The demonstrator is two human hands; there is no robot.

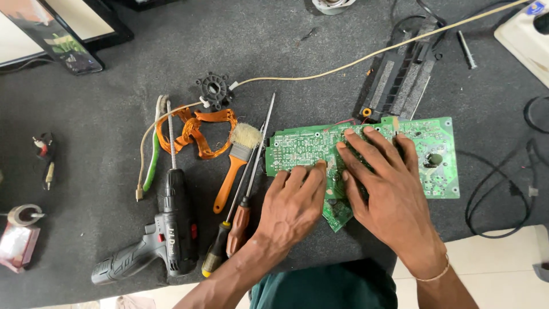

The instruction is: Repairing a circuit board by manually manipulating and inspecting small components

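Observation:
A green circuit board (297,146) lies flat on the dark grey mat (114,74), solder side up. Both my hands rest on top of it. My left hand (294,203) lies palm down over the board's near left part, fingers together and pointing away from me. My right hand (383,183) presses on the board's middle with fingers spread; a thin bracelet circles its wrist. Neither hand grips anything. A smaller green board piece (338,214) sticks out under my hands at the near edge.
Left of the board lie two screwdrivers (240,214), a paint brush (237,160), an orange ribbon cable (200,131), a black cordless drill (163,229) and a black round part (214,90). A black heat sink (400,80) sits behind the board. Cables loop at right (492,200).

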